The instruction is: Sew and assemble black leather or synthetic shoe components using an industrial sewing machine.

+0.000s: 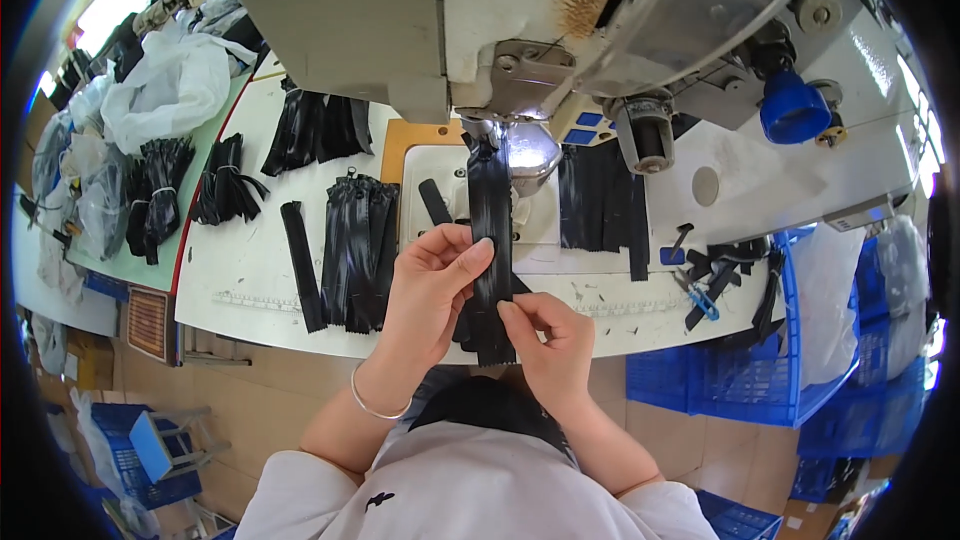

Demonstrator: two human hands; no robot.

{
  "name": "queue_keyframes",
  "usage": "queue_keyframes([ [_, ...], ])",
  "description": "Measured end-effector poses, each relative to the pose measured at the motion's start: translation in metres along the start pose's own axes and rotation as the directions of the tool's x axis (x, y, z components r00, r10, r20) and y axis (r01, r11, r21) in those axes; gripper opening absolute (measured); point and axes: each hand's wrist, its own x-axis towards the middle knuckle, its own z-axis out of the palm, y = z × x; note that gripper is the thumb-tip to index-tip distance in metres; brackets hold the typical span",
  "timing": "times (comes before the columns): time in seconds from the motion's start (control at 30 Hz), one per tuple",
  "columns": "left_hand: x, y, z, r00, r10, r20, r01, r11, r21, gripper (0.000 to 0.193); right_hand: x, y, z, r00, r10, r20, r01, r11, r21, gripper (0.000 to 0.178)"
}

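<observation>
I see the left hand (432, 280) pinching a black strip (491, 240) under the sewing machine (520, 70), right hand (548, 335) gripping its lower end, over the counter (250, 260), zipper pile (355, 250) just left.

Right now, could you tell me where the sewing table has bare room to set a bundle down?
Bare white table lies left of the flat stack of black zippers, and right of the black strips around the grey round plate. It is crowded under the sewing machine head.
</observation>
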Motion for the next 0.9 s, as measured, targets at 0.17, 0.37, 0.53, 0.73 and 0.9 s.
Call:
queue_keyframes([
  [0.17, 0.006, 0.005, 0.0, 1.0, 0.009, 0.003, -0.009, 1.0, -0.001, 0.009, 0.005, -0.006, 0.002, 1.0, -0.012, -0.006, 0.012, 1.0, 0.011, 0.01],
  [0.37, 0.028, 0.015, 0.006, 0.999, 0.036, 0.029, -0.036, 0.999, -0.001, 0.009, 0.028, -0.012, 0.005, 0.999, -0.035, -0.008, 0.034, 0.998, -0.052, 0.009],
  [0.53, 0.047, 0.031, 0.016, 0.993, 0.118, 0.011, -0.118, 0.99, 0.08, 0.016, 0.052, -0.018, 0.01, 0.993, -0.101, -0.06, 0.1, 0.994, -0.034, 0.012],
  [0.73, 0.073, 0.045, 0.022, 0.988, 0.152, 0.0, -0.151, 0.984, 0.091, 0.007, 0.08, -0.027, 0.015, 0.988, -0.14, -0.067, 0.137, 0.989, -0.047, 0.014],
  [0.9, 0.096, 0.054, 0.023, 0.984, 0.176, -0.006, -0.176, 0.984, 0.019, 0.011, 0.089, -0.025, 0.02, 0.989, -0.114, -0.092, 0.121, 0.99, 0.072, 0.013],
])
